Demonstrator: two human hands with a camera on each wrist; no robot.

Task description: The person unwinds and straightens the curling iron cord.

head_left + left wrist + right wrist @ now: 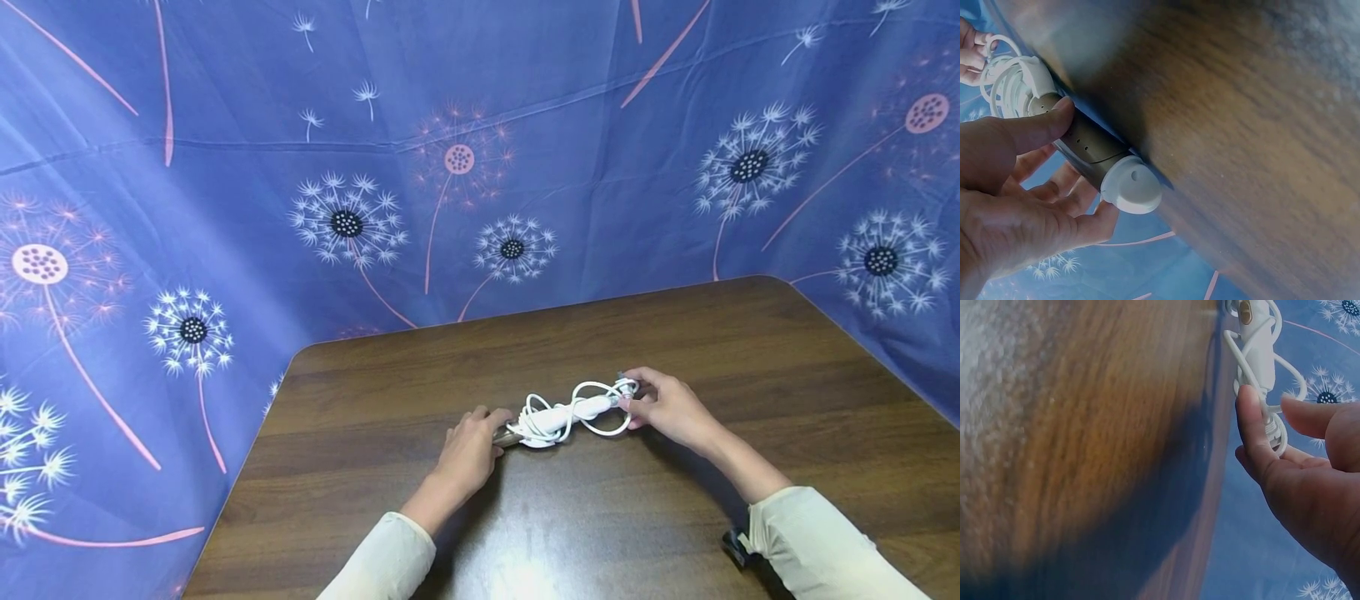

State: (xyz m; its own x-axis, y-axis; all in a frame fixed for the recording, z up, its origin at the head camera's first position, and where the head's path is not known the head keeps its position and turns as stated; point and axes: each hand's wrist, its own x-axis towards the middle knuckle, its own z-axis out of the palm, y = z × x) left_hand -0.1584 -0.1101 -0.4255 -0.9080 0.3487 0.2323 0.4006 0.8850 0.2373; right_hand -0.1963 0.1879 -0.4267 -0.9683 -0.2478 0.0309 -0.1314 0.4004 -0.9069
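A curling iron lies across the middle of the table, its white handle loosely wound with its own white cord. In the left wrist view its brown-gold barrel shows small holes and ends in a white tip. My left hand grips the barrel, thumb on one side and fingers beneath. At the cord end of the handle, my right hand holds the bundled cord between thumb and fingers. A gold-coloured button shows on the handle in the right wrist view.
The brown wooden table has rounded far corners. Behind it hangs a blue cloth printed with dandelions. A small black device sits under the right sleeve.
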